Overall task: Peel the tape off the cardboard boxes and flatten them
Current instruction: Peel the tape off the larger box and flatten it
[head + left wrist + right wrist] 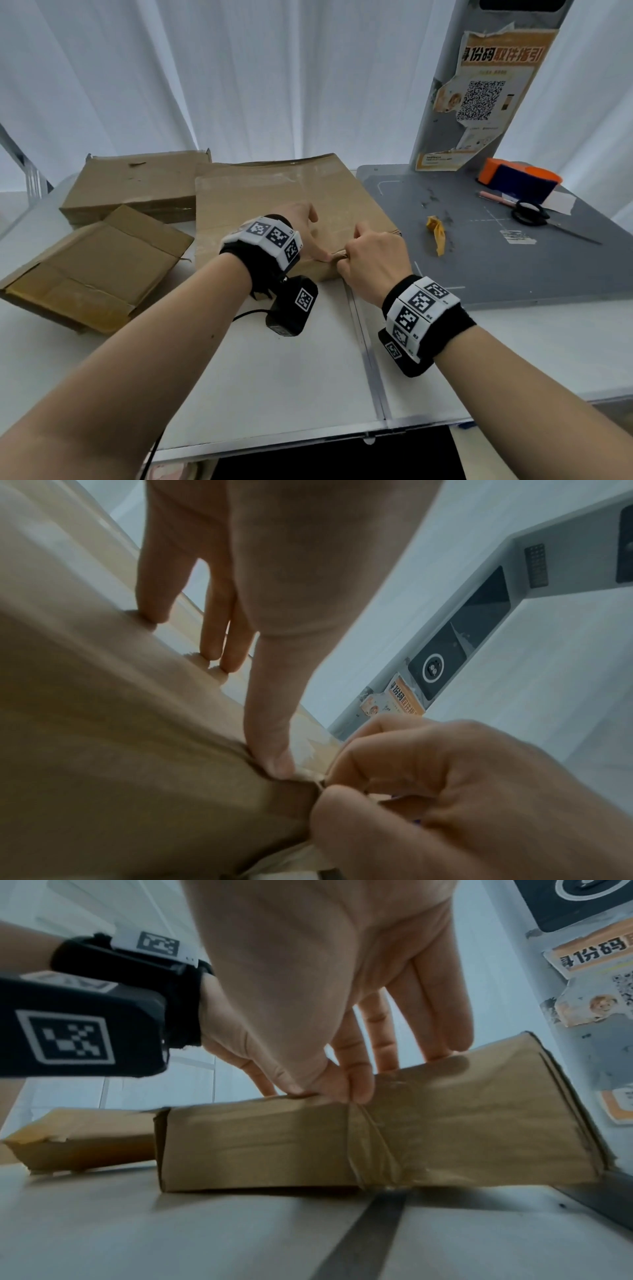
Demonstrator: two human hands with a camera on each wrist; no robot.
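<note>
On the white bench [281, 370], far left, an opened box [92, 270] lay with its flaps loose; behind it sat a second, closed box [137, 185]. At the middle stood the box being worked [274, 202], flat on the bench with its right part over the edge of a grey mat [513, 260]. A band of clear tape [380, 1139] ran down its near side and over the top edge. The left hand [303, 228] lay on the box lid, fingers straight and spread, thumb pressing down at the near edge beside the tape: an open grip, holding nothing. Touching that thumb, the right hand [371, 258] had thumb and forefinger pinched together at the top edge where the tape crossed it, so the grip was closed on the tape. Right of the hands, a crumpled yellow scrap [436, 233] lay on the mat. Farther right, black-handled scissors [534, 216] and a pink pen [496, 198] lay near an orange-and-blue tape holder [517, 181]. A grey post with a torn orange poster [486, 85] rose behind the mat.
</note>
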